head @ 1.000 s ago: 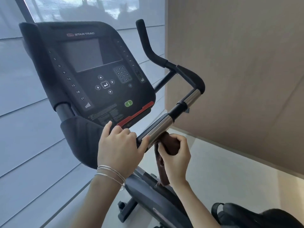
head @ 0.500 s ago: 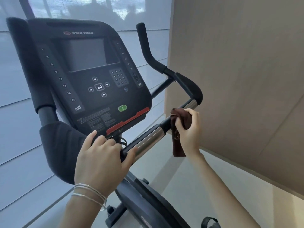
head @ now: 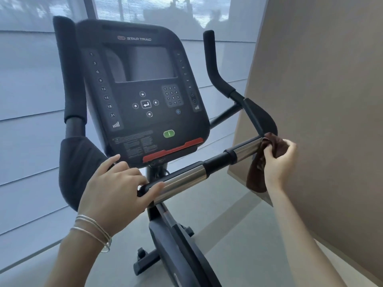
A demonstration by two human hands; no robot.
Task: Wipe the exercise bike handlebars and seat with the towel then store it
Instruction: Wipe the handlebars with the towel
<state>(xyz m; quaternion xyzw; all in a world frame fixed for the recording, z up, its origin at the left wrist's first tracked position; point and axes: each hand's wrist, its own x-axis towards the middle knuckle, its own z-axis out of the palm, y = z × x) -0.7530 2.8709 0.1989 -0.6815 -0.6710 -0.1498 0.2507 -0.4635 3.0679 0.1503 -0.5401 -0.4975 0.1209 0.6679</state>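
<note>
The exercise bike's handlebar (head: 215,164) runs from lower left to upper right, black with two shiny metal sleeves. My left hand (head: 113,183) grips it near the middle, just below the console. My right hand (head: 279,162) holds a dark brown towel (head: 258,177) bunched around the bar's right end, where the metal sleeve meets the black padded elbow rest (head: 263,119). Part of the towel hangs down below my fingers. The seat is out of view.
The black console (head: 141,94) with screen and keypad fills the centre. Two upright black grips (head: 211,65) rise beside it, and a padded rest (head: 76,168) sits at left. A beige wall (head: 321,100) stands close on the right. Windows with blinds lie ahead; the bike frame (head: 176,241) drops to the grey floor.
My right hand has slid the towel along the bar from near the middle out to its right end. My left hand keeps its grip. The camera has turned right.
</note>
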